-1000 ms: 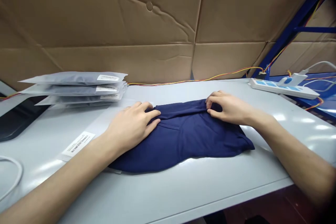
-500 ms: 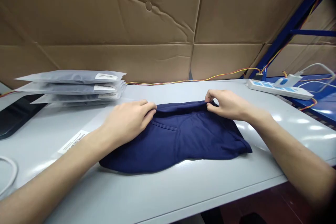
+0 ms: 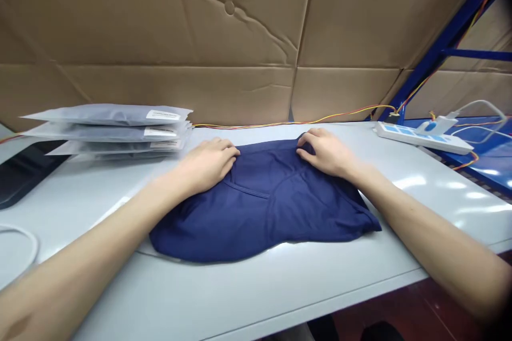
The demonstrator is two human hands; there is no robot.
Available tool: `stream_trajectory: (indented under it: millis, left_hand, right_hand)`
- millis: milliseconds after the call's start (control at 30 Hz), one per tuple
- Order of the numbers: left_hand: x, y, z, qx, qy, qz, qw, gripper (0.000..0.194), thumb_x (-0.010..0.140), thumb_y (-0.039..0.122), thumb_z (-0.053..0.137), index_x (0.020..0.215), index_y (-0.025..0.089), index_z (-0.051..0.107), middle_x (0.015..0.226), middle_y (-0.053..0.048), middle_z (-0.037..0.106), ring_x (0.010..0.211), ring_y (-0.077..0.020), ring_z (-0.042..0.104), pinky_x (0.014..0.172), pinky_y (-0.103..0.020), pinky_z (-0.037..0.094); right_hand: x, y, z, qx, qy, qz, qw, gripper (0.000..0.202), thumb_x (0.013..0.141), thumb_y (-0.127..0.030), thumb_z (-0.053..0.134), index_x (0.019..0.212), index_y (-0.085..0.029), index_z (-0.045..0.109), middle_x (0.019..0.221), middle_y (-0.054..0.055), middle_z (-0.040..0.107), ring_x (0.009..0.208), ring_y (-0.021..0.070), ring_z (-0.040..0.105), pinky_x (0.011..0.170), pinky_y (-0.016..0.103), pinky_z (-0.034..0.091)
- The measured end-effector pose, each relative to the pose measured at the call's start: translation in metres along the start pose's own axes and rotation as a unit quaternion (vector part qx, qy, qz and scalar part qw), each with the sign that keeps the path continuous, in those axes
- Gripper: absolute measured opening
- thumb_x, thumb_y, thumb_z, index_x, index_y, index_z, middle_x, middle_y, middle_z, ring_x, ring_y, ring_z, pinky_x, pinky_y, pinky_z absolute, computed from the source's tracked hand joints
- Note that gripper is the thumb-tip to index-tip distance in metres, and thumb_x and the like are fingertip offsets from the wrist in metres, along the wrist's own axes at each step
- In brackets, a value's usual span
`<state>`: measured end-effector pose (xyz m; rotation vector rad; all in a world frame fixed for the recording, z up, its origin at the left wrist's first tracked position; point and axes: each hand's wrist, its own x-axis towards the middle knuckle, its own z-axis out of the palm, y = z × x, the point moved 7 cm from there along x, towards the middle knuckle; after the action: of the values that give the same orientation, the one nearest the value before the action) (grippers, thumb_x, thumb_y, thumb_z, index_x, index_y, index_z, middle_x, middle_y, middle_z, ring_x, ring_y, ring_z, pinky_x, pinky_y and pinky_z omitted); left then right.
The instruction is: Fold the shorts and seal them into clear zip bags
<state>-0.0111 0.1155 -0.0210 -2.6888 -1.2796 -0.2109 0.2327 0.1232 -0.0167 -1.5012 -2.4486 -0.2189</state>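
A navy blue garment (image 3: 256, 208) with stitched seams lies folded on the grey table, its far edge nearly straight and its near edge curved. My left hand (image 3: 212, 162) is closed on the garment's upper left edge, thumb and fingers pinched together there. At the far right corner, my right hand (image 3: 322, 150) curls its thumb and fingers around the cloth. Part of a clear plastic bag with a white label (image 3: 118, 205) shows beside my left forearm, mostly covered by it and the garment.
Several packed plastic bags with labels (image 3: 120, 115) are stacked at the back left, next to a black flat device (image 3: 24, 173). A white cable (image 3: 34, 248) loops at the left. A power strip (image 3: 424, 137) with plugs sits back right. Cardboard (image 3: 248, 37) stands behind the table (image 3: 192, 298).
The garment's far edge, folded and raised before, now lies flatter and reaches farther back. My right hand has moved left and away from me; my left hand has moved slightly away.
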Motion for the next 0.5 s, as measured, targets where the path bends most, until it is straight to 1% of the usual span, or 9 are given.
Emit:
stream_trajectory:
  millis: [67,133,300,500]
  left_hand:
    - [-0.0016,-0.0041,0.0072,-0.009,-0.01,-0.006,1.0,0.039,0.101,0.028,0.037,0.122,0.015,0.068,0.122,-0.014,0.068,0.116,-0.0288,0.061,0.103,-0.046,0.049]
    - [-0.0026,-0.0056,0.0089,-0.013,-0.014,-0.014,1.0,0.043,0.102,0.032,0.035,0.124,0.015,0.068,0.125,-0.014,0.068,0.119,-0.0295,0.061,0.105,-0.046,0.048]
    - [-0.0045,-0.001,0.0065,-0.011,-0.021,-0.038,0.999,0.05,0.104,0.046,0.033,0.126,0.016,0.068,0.13,-0.013,0.067,0.12,-0.0329,0.06,0.104,-0.05,0.048]
    - [-0.006,0.0029,0.0084,0.008,-0.027,-0.049,0.998,0.052,0.102,0.049,0.037,0.131,0.015,0.065,0.134,-0.014,0.065,0.121,-0.0331,0.06,0.105,-0.049,0.047]
  right_hand:
    - [-0.0025,0.0036,0.0085,0.018,-0.027,0.003,0.999,0.023,0.096,-0.031,0.052,0.107,-0.018,0.067,0.111,0.014,0.069,0.108,0.0305,0.063,0.097,0.044,0.051]
    - [-0.004,0.0065,0.0113,0.036,-0.041,0.009,0.998,0.026,0.096,-0.032,0.052,0.111,-0.017,0.068,0.113,0.015,0.069,0.109,0.0301,0.064,0.097,0.043,0.051]
    - [-0.0059,0.01,0.0093,0.046,-0.05,0.019,0.998,0.029,0.096,-0.036,0.055,0.114,-0.018,0.069,0.117,0.014,0.069,0.111,0.0312,0.064,0.099,0.044,0.051]
    - [-0.007,0.0105,0.0097,0.054,-0.053,0.012,0.997,0.031,0.095,-0.036,0.056,0.115,-0.016,0.069,0.118,0.015,0.069,0.111,0.0315,0.064,0.099,0.045,0.051]
